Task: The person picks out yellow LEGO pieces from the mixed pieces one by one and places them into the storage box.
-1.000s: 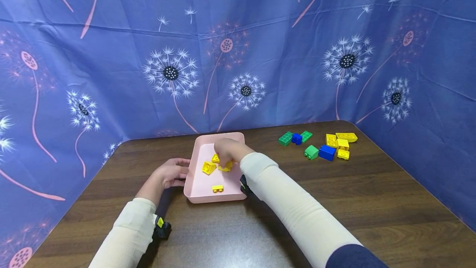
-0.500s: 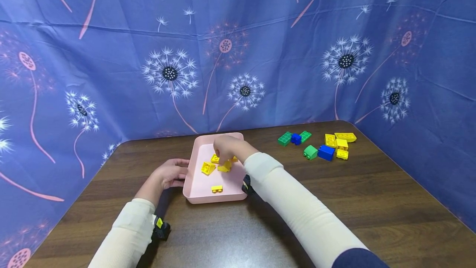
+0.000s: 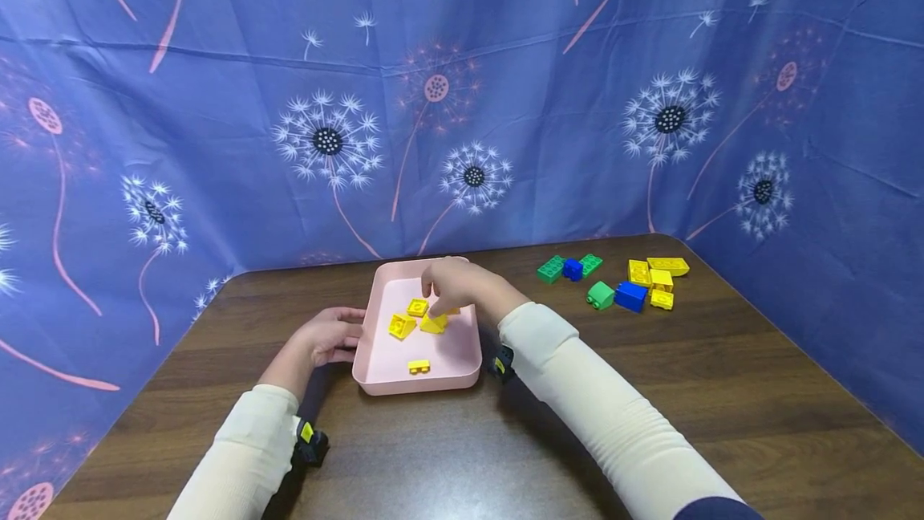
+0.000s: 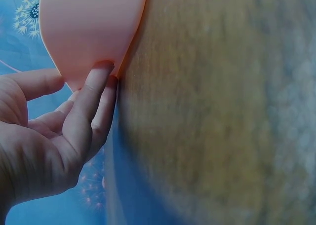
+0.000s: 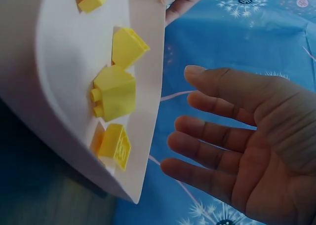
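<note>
Bricks (image 3: 402, 327) in tray (image 3: 451, 359) | right hand (image 3: 455, 283) just lifted away, empty: release seems done | left hand (image 3: 328, 337) touches tray, uncurled

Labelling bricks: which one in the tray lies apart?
The yellow brick at the near end of the pink tray; its other bricks cluster farther back.

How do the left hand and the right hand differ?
Contact: the left hand touches the pink tray's outer wall; the right hand touches neither tray nor yellow bricks. Position: the left hand is beside the tray; the right hand hovers over it. Both emerge from cream sleeves, and neither holds a brick.
</note>
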Demonstrator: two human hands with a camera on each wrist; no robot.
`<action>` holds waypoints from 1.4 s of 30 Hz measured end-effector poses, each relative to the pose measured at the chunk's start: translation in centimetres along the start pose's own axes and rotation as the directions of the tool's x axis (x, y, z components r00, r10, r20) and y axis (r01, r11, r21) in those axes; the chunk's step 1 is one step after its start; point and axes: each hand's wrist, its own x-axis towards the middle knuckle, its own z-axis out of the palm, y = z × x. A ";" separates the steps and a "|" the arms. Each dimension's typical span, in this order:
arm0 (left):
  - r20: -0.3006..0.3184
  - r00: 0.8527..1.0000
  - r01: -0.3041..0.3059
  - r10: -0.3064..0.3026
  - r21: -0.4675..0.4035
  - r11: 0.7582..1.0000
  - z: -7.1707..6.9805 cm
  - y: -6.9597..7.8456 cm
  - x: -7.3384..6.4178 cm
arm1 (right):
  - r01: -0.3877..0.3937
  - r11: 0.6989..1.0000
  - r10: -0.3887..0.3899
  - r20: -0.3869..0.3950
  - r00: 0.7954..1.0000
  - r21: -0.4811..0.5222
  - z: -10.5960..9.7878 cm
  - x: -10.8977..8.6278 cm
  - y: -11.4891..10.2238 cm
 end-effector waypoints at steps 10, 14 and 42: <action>0.002 1.000 0.010 -0.010 -0.004 1.000 -0.1 0.1 0.0 | 0.041 0.997 -0.036 -0.079 0.996 0.067 0.2 -2.1 0.8; -0.002 1.000 0.011 -0.011 -0.010 1.000 -0.1 0.0 0.1 | 0.066 0.994 -0.053 -0.133 0.990 0.093 0.3 -3.2 0.9; 0.017 1.000 -0.011 0.011 -0.012 1.000 -0.1 -0.1 -0.1 | -0.002 0.988 0.035 -0.210 0.977 0.153 -0.2 -9.4 4.8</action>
